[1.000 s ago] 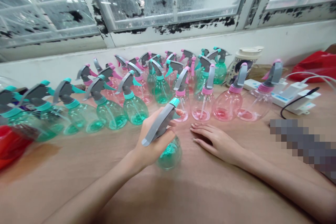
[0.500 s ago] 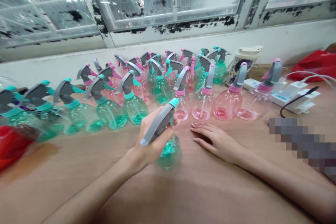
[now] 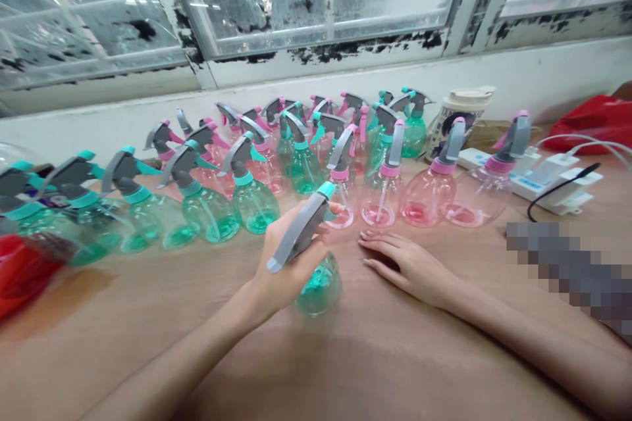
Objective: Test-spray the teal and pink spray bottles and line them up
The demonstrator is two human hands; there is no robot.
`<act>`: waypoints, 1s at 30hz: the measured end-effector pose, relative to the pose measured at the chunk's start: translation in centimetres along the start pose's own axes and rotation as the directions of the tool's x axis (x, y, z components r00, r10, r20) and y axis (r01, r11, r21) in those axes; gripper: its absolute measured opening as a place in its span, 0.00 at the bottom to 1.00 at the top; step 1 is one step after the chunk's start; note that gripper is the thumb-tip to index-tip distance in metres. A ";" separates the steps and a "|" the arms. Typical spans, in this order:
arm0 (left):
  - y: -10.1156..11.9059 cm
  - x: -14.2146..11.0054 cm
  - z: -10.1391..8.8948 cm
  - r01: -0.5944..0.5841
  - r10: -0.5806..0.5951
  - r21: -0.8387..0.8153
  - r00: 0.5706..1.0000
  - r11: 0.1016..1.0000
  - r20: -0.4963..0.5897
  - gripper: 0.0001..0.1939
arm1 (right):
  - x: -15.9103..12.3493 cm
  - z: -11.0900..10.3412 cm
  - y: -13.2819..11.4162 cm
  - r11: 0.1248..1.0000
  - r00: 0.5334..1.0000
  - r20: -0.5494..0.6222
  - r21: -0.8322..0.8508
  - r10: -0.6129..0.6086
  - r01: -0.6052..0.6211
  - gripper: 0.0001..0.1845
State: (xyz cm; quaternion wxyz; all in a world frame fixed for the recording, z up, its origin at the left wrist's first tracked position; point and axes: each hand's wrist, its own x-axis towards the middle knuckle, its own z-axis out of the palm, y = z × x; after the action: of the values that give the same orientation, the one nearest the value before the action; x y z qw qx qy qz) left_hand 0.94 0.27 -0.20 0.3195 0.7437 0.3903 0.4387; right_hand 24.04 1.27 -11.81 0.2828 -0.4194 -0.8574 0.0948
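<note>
My left hand [image 3: 291, 256] is wrapped round the grey trigger head of a green spray bottle [image 3: 318, 286] that stands on the brown table [image 3: 345, 362] just in front of me. One finger lies across the teal trigger near the nozzle. My right hand [image 3: 407, 263] rests flat on the table to the right of that bottle, fingers stretched out and holding nothing. Behind both hands stand several green spray bottles [image 3: 207, 207] and pink spray bottles [image 3: 429, 187] in rows.
A patterned cup with a lid [image 3: 459, 115] stands at the back right. White power strips and a black cable [image 3: 553, 181] lie to the right, with a red bag [image 3: 592, 122] behind them. Something red [image 3: 20, 273] sits at the left edge. A window wall runs behind.
My left forefinger drew in on the trigger half a second ago and has stretched out again. The bottle and my right hand have stayed in place.
</note>
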 end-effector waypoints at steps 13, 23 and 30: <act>-0.8 0.0 -0.1 0.035 -0.035 0.058 0.999 0.998 -0.001 0.20 | 0.0 0.0 0.0 1.000 0.999 0.025 -0.008 0.020 -0.020 0.19; -0.4 0.0 -0.1 0.052 -0.051 0.070 0.999 0.996 -0.017 0.19 | 0.0 0.0 0.2 1.000 0.999 0.029 -0.002 0.013 -0.013 0.19; -0.4 -0.2 0.0 0.093 -0.090 0.068 0.995 0.993 -0.046 0.13 | 0.0 0.0 0.1 1.000 1.000 0.005 0.019 0.008 -0.008 0.18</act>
State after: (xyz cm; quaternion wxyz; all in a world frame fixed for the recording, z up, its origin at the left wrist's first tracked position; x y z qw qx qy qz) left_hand 0.72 0.29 -0.60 0.3045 0.7261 0.4459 0.4257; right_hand 24.14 1.33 -11.89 0.2842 -0.4202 -0.8554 0.1050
